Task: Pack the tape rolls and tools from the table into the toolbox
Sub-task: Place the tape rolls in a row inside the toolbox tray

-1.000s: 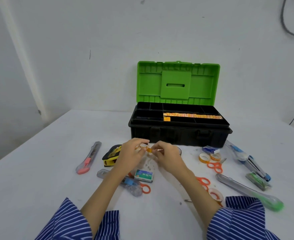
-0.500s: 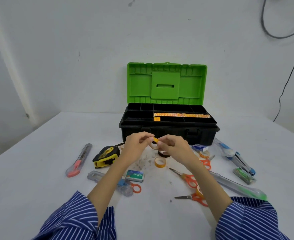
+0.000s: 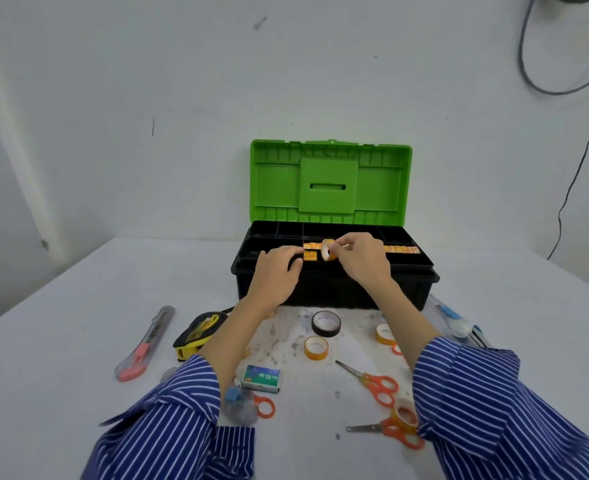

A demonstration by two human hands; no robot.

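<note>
The black toolbox [image 3: 407, 271] stands open at the back of the table with its green lid [image 3: 331, 181] upright. My right hand [image 3: 362, 259] pinches a small clear-orange tape roll [image 3: 328, 251] over the top tray. Beside it, my left hand [image 3: 277, 271] hovers over the tray's front left edge, fingers loosely curled, nothing visible in it. On the table lie a black tape roll [image 3: 326, 323], an orange tape roll [image 3: 316, 347], another roll [image 3: 385, 334], scissors [image 3: 372, 379], a tape measure [image 3: 199, 330] and a utility knife [image 3: 146, 342].
A staples box [image 3: 262, 377] lies between my forearms. A second pair of scissors [image 3: 390, 429] with a tape roll [image 3: 404, 414] on it sits near my right sleeve. A blue and clear tool [image 3: 454, 320] lies right of the toolbox. Cables hang on the wall at right.
Both hands moved up and forward from above the table to the toolbox tray. The small roll, held between both hands before, is now in the right hand alone.
</note>
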